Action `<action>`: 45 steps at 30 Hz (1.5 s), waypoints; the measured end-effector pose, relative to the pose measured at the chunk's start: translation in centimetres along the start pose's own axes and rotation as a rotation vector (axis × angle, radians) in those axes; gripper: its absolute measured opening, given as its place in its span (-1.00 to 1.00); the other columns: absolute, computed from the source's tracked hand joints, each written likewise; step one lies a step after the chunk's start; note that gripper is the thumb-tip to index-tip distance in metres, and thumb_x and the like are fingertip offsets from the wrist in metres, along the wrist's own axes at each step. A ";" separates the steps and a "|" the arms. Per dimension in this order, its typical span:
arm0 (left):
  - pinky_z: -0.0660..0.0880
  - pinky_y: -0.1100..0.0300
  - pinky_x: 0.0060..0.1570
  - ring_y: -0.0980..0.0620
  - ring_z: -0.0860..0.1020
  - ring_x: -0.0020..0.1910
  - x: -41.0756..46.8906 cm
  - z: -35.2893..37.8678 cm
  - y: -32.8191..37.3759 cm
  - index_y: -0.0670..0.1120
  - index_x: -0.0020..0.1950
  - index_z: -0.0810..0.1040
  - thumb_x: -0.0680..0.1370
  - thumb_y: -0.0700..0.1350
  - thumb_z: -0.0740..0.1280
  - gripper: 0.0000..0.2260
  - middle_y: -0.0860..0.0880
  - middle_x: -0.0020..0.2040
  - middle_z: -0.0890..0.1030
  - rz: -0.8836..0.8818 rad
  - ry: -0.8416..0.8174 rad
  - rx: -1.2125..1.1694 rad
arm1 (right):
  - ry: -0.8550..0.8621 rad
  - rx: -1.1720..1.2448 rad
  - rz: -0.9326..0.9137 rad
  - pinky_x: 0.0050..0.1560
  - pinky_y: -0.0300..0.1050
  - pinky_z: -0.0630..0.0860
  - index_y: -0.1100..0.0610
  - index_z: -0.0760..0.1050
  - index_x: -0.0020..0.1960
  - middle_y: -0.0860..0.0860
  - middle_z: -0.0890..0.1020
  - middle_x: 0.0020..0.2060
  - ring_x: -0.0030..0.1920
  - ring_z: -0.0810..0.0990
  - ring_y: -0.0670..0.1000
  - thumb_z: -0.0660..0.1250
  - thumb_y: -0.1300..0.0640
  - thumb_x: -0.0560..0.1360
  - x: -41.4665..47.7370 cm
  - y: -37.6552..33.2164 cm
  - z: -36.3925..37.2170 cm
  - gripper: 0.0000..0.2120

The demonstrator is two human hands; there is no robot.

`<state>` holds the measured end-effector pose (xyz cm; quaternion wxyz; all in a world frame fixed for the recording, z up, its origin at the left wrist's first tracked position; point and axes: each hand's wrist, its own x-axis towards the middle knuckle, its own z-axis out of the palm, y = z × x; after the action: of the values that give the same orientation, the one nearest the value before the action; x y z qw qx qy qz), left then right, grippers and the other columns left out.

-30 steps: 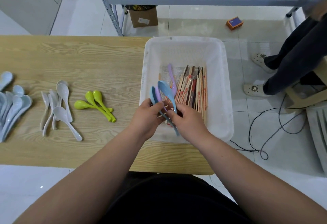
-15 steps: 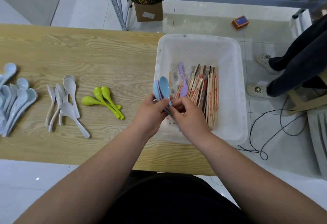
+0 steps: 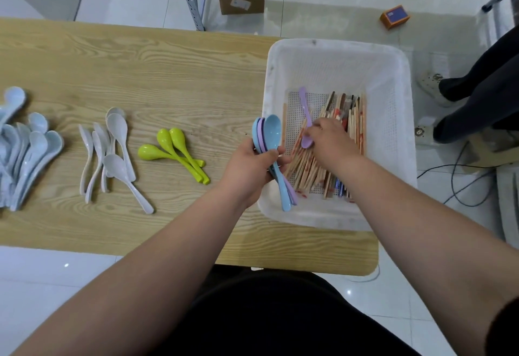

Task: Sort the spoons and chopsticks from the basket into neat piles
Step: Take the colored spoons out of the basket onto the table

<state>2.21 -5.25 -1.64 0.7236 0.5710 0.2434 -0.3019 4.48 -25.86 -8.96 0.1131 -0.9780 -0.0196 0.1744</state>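
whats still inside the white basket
In the white basket lie a heap of chopsticks and one purple spoon, which the right hand is reaching. The hand covers whatever is beneath it.

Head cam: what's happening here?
A person is sorting cutlery out of a white basket on a wooden table. The left hand holds a nested stack of blue and purple spoons at the basket's edge. The right hand is in the basket, at a purple spoon lying on the chopsticks. Pale blue, white and green spoons already lie in piles.
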 end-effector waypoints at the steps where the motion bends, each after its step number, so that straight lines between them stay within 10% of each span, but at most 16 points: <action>1: 0.66 0.04 -0.01 0.01 0.70 -0.15 0.0 0.0 0.0 -0.15 0.20 0.48 0.64 -0.35 0.24 -0.81 -0.17 0.07 0.64 -0.004 0.001 0.002 | -0.014 -0.011 -0.010 0.36 0.04 0.35 0.15 0.50 0.35 0.15 0.45 0.31 0.40 0.29 0.17 0.25 0.32 0.58 0.5 0.3 0.0 -0.64; 7: 0.65 0.03 0.02 -0.02 0.71 -0.08 -0.1 -0.2 0.2 -0.13 0.22 0.48 0.61 -0.39 0.25 -0.75 -0.17 0.11 0.64 -0.008 -0.007 0.033 | 0.224 0.204 -0.052 0.37 0.02 0.31 0.18 0.64 0.08 0.11 0.58 0.21 0.32 0.44 0.13 0.29 0.08 0.63 -0.7 -0.7 -3.6 -0.78; 12: 0.64 0.00 0.01 -0.02 0.70 -0.06 -0.7 0.9 0.2 -0.12 0.24 0.48 0.60 -0.39 0.26 -0.72 -0.13 0.07 0.65 0.042 -0.014 0.101 | 0.352 0.536 0.068 -0.25 -0.11 0.39 0.09 0.48 -0.20 -0.01 0.53 -0.31 -0.26 0.48 -0.02 0.30 -0.01 0.60 -6.9 -3.1 -7.7 -0.75; 19: 0.55 -0.28 0.17 -0.19 0.67 0.07 -2.6 4.3 -0.7 -0.17 0.26 0.50 0.47 -0.25 0.40 -0.64 -0.22 0.08 0.67 0.118 -0.084 0.295 | 0.214 1.150 0.274 -0.14 0.16 0.69 0.05 0.62 -0.18 0.07 0.70 -0.26 -0.20 0.72 0.11 0.49 0.11 0.48 -9.3 -4.4 -7.6 -0.92; 23: 0.59 -0.24 0.11 -0.18 0.67 0.04 -3.4 5.7 -1.7 -0.08 0.18 0.56 0.34 -0.07 0.52 -0.56 -0.15 0.01 0.69 0.196 -0.107 0.414 | 0.266 1.103 0.273 -0.10 0.14 0.66 0.01 0.63 -0.21 -0.03 0.70 -0.29 -0.21 0.69 0.02 0.50 0.05 0.47 -10.3 -4.2 -7.3 -0.90; 33: 0.61 -0.09 0.03 -0.17 0.65 -0.05 -4.6 5.4 -1.9 -0.26 0.13 0.54 0.57 -0.38 0.32 -0.84 -0.26 -0.06 0.67 0.177 -0.050 0.164 | 0.098 1.063 0.191 0.00 -0.23 0.50 -0.09 0.45 0.23 -0.15 0.61 0.02 0.03 0.61 -0.17 0.43 -0.06 0.52 -13.3 -3.4 -5.9 -0.68; 45: 0.59 0.11 -0.05 0.06 0.67 -0.11 -6.5 -3.5 -0.4 -0.11 0.08 0.56 0.60 -0.35 0.29 -0.83 0.02 -0.11 0.72 0.360 0.096 0.017 | -0.234 0.930 -0.049 -0.04 0.11 0.65 0.08 0.50 0.07 0.01 0.67 -0.11 -0.22 0.72 -0.05 0.29 0.10 0.59 -12.5 -13.2 -5.3 -0.91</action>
<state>-2.66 -0.84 1.87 0.7486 0.6252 0.1689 -0.1422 -5.41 -15.07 3.12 0.5398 -0.7966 0.0250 0.2708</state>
